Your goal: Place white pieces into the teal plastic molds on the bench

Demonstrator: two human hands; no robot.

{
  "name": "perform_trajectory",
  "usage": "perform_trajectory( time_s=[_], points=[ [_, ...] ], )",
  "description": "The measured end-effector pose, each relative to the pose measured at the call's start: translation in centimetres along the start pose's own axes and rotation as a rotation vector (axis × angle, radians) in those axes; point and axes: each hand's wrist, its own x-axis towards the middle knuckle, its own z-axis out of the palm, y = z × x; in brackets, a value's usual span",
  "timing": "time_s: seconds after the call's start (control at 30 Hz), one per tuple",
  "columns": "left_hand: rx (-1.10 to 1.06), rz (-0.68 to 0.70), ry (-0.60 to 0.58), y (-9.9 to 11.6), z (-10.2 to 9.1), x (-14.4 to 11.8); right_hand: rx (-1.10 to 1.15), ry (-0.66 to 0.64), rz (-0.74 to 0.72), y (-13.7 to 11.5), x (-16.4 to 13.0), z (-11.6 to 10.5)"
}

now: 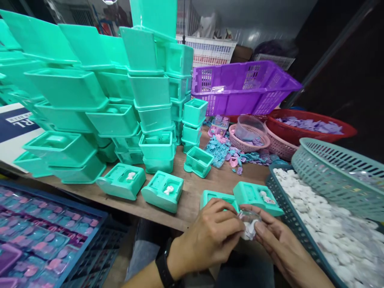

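Note:
In front of my lap, a small clear plastic packet with a white piece in it (249,229) is held between both hands. My left hand (210,230), a dark watch on its wrist, pinches the packet's left side. From the right, my right hand (274,232) grips it between thumb and fingers. Just behind my hands stand a green box-shaped part (220,197), partly hidden by my left hand, and another green part (250,190) with a small white figure in its recess. Two more green parts (163,196) (118,186) with white figures lie to the left.
Tall stacks of green boxes (151,92) fill the table's left and back. At right sit a dark teal basket of white pieces (271,186), a pale green basket (330,172) and a red basin (274,124). Behind is a purple crate (237,104). A blue crate (99,220) stands lower left.

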Motion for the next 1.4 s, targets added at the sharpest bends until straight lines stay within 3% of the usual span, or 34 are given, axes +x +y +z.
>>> perform_trajectory(
  time_s=[0.17, 0.27, 0.77, 1.23, 1.4],
  points=[
    [0.255, -0.353, -0.343, -0.8, -0.8, 0.3, -0.249, 0.088, -0.14, 1.3, 2.1, -1.9],
    [0.266, -0.434, -0.43, -1.2, -1.1, 0.1, -0.331, 0.149, -0.208, 2.2, 3.1, -2.1],
    [0.183, -0.481, -0.432, -1.5, -1.7, -0.5, -0.498, 0.165, -0.39, 4.1, 4.0, -2.8],
    [0.181, -0.456, -0.432, -1.3, -2.1, -0.3, -0.822, 0.088, -0.522, 1.2, 3.9, -2.9],
    [0.15, -0.455, -0.451, -1.6, -1.9, -0.4, -0.856, 0.078, -0.529, 1.8, 3.2, -3.4]
  ],
)
